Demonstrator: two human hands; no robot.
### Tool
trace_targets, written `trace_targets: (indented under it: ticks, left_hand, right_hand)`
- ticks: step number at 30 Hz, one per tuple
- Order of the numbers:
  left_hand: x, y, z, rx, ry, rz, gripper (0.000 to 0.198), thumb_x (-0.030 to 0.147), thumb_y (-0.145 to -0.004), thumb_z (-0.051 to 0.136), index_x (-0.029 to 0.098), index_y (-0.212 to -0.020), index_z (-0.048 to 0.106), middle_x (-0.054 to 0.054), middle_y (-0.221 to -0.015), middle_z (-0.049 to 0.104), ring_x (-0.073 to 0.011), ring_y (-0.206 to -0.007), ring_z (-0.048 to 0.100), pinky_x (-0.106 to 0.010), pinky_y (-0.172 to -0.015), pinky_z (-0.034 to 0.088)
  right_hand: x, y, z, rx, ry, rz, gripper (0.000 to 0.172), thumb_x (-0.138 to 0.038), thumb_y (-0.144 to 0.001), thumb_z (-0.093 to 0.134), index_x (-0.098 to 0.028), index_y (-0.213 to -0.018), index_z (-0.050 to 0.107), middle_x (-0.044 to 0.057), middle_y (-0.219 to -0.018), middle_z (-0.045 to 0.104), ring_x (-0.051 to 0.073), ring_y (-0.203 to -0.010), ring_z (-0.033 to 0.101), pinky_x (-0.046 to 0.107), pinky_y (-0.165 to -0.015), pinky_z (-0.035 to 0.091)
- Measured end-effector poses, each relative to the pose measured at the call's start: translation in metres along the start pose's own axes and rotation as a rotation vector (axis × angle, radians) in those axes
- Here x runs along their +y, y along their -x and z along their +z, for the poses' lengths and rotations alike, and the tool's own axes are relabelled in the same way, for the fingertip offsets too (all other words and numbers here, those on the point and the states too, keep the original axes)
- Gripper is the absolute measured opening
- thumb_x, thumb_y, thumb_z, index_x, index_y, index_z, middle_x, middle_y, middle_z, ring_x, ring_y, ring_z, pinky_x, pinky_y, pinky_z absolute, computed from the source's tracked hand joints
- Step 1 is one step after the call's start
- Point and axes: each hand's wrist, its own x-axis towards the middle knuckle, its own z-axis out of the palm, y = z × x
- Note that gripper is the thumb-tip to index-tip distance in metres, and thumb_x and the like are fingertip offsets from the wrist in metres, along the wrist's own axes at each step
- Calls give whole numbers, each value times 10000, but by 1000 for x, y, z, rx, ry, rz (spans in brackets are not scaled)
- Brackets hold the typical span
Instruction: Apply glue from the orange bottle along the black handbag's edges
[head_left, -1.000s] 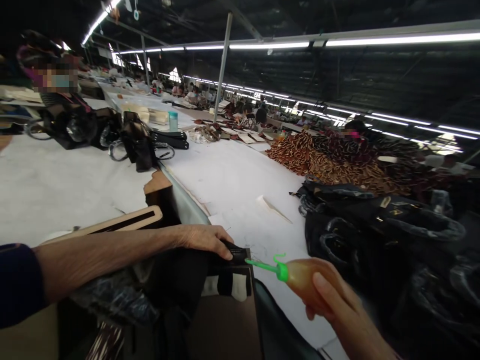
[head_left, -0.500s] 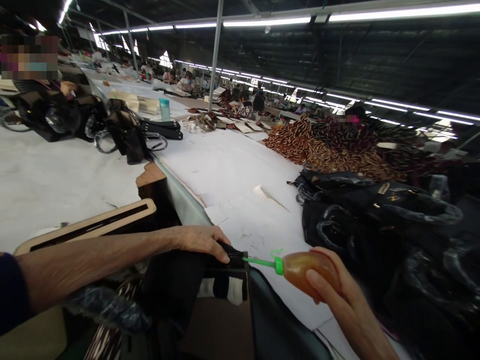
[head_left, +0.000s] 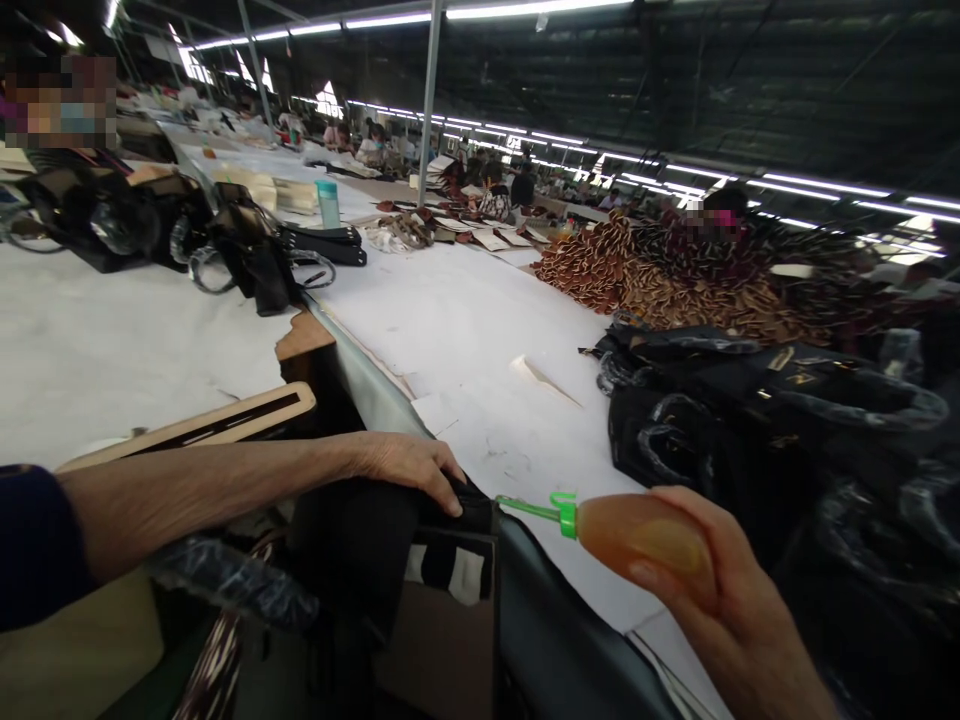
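My right hand [head_left: 720, 590] is closed round a soft squeeze bottle [head_left: 637, 540] of amber liquid, likely glue by its look. Its green nozzle [head_left: 529, 508] points left, the tip at or very near the upper corner of a black bag [head_left: 345, 560]. On that bag's top edge my left hand [head_left: 416, 468] is closed, thumb on the near side and fingers over the far side, partly hidden. Below the thumb, a dark panel carries black and white patches [head_left: 466, 574]. A plastic-wrapped handle [head_left: 232, 580] lies left of the bag, under my left forearm.
Black bags with plastic-wrapped handles [head_left: 675, 420] pile up at right. Behind them are stacked brown pieces [head_left: 660, 280]. More black bags [head_left: 255, 250] and a teal bottle [head_left: 328, 204] stand at far left, near a co-worker. A paper scrap [head_left: 544, 380] lies on the white table [head_left: 450, 320].
The squeeze bottle and my right hand have shifted slightly right and up, the nozzle still by the bag's corner. My left hand keeps its grip. The view has tilted a little.
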Motion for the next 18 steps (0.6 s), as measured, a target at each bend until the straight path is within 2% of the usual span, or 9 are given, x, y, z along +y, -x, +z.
trace_targets:
  ticks: [5, 10, 14, 18]
  left_hand:
    - [-1, -4, -2, -33, -17, -20, 226, 316, -667, 690, 178, -842, 729, 3, -791, 713, -163, -703, 626, -237, -677, 503]
    - [-2, -4, 3, -38, -5, -61, 222, 312, -659, 685, 172, -826, 729, -7, -752, 702, -161, -662, 611, -237, -647, 496]
    - [-3, -5, 6, -52, 30, -85, 199, 307, -654, 681, 174, -795, 725, -3, -699, 684, -155, -616, 591, -229, -598, 475]
    - [-4, -7, 9, -64, 68, -88, 195, 287, -658, 680, 174, -810, 728, 3, -708, 680, -149, -623, 584, -231, -623, 471]
  right_hand:
    - [6, 2, 0, -44, 42, -45, 480, -517, -802, 598, -282, -1198, 464, 41, -1106, 615, 254, -933, 620, 357, -807, 537]
    - [-1, 14, 2, -22, -71, 65, 533, -565, -745, 634, -277, -1169, 491, 63, -1227, 548, 322, -1101, 525, 435, -960, 432]
    - [-2, 19, 0, -26, -124, 119, 533, -566, -683, 682, -291, -1118, 541, 54, -1190, 573, 350, -1101, 518, 451, -971, 426]
    - [2, 15, 0, -34, -98, 89, 512, -548, -716, 665, -290, -1135, 523, 52, -1199, 564, 335, -1080, 529, 444, -938, 442]
